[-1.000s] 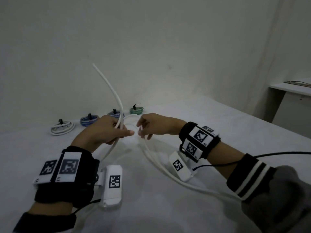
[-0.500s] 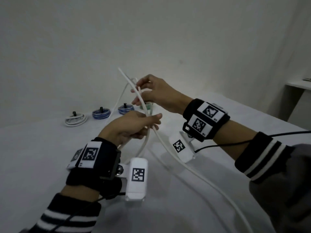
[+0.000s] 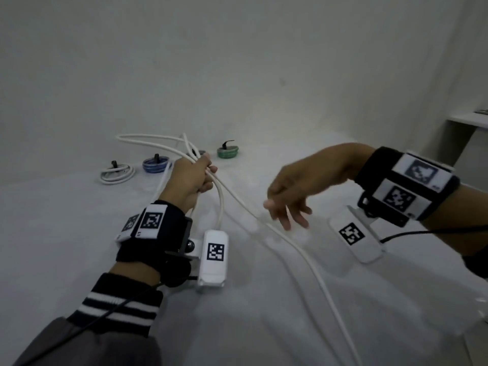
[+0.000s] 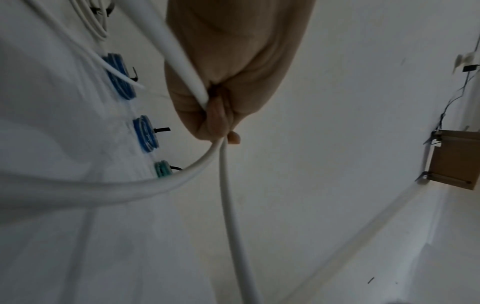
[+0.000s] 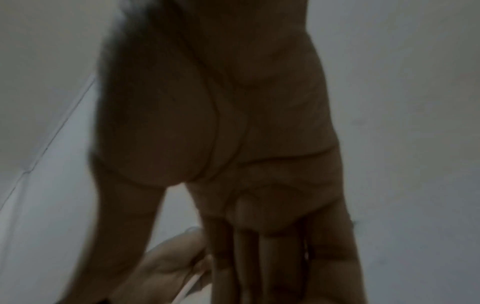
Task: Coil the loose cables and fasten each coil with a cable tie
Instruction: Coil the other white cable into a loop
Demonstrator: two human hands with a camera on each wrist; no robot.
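Four finished coils: a white coil [image 3: 116,172], a blue coil [image 3: 155,165], a second blue one [image 4: 146,133] partly hidden behind the left hand in the head view, and a green coil [image 3: 228,151] sit in a row along the far edge of the white tabletop [image 3: 264,313], each with a dark cable tie standing up from it.
Cable in work: the white cable [image 3: 290,241] is gathered into loops at the left hand; its free length runs back across the tabletop toward the near right corner.
Left hand: the left hand [image 3: 190,178] is fisted round the bunched strands, loops fanning out above it toward the far edge; the wrist view shows the fingers curled tight on the cable.
Right hand: the right hand [image 3: 287,196] has its fingers spread and loose, holding nothing, just above the trailing cable.
Just changed: half a second ago the right hand was raised and pinching the cable over the left; now it has let go and dropped lower, to the right, and the loop it carried sits in the left grip.
Meaning: likely one more turn is laid, and the right hand is reaching for the next stretch; much cable remains uncoiled, and no tie is on it yet.
Containers: none in view.
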